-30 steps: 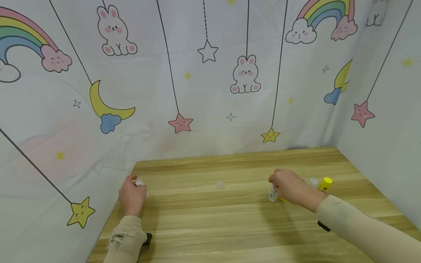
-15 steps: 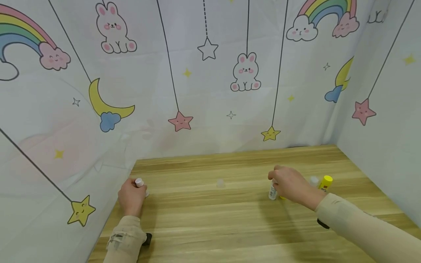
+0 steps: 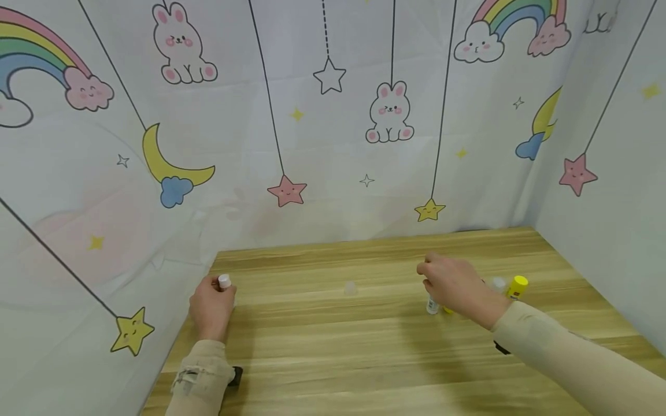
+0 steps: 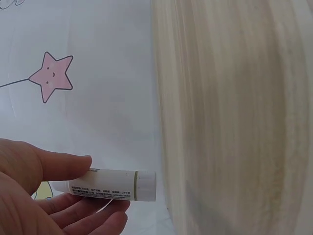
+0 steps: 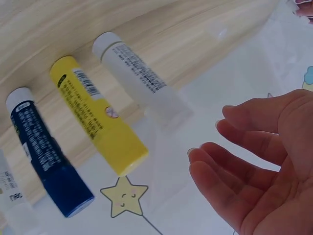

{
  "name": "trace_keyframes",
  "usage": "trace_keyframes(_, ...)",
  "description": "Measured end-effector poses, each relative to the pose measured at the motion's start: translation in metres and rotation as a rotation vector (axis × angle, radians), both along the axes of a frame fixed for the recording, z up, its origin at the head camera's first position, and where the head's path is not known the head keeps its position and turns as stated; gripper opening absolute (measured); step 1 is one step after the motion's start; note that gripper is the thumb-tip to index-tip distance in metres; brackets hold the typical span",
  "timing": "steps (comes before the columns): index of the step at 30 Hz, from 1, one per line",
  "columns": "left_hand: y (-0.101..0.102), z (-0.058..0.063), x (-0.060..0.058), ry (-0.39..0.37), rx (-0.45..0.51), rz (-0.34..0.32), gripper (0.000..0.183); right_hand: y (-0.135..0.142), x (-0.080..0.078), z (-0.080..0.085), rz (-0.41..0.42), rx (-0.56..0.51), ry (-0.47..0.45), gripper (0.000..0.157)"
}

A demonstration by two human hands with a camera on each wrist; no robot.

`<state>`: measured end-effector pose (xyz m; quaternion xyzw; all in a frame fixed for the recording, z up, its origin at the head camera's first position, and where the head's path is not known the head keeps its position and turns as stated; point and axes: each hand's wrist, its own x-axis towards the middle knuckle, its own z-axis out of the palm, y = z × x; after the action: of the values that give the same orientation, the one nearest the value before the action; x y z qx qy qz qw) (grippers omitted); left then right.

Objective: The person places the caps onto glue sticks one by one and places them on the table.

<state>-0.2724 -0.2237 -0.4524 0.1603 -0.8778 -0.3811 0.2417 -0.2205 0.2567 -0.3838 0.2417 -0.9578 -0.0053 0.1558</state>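
Note:
My left hand (image 3: 212, 306) grips a white glue stick (image 4: 110, 185) between thumb and fingers at the table's left side. Its white end stands out above the hand in the head view; in the left wrist view the other end shows apart from the wood. On the right, my right hand (image 3: 451, 284) hovers by a row of standing glue sticks, its fingers loosely bent and holding nothing. Nearest to it is a white glue stick with a translucent cap (image 5: 142, 78). Beside that stand a yellow glue stick (image 5: 95, 110) and a dark blue one (image 5: 46, 149).
Another pale glue stick (image 5: 13, 191) is cut off at the right wrist view's edge. A small translucent disc-like piece (image 3: 351, 287) lies mid-table. Printed fabric (image 3: 333, 144) closes off the wooden table's (image 3: 333, 358) back and sides.
My left hand has risen slightly with the white glue stick. My right hand has moved up and a little left, off the top of the nearest white glue stick.

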Motion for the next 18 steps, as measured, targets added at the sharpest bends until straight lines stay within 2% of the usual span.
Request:
trace_keyframes(9,0.006,0.006,0.003,0.022,-0.028,-0.003,0.032,-0.017,-0.006,-0.005,0.066,0.021,0.122,0.008)
trace_keyframes(18,0.011,0.013,0.007,0.071,-0.083,-0.015,0.034,-0.040,-0.011,-0.002,0.084,-0.006,0.132,0.010)
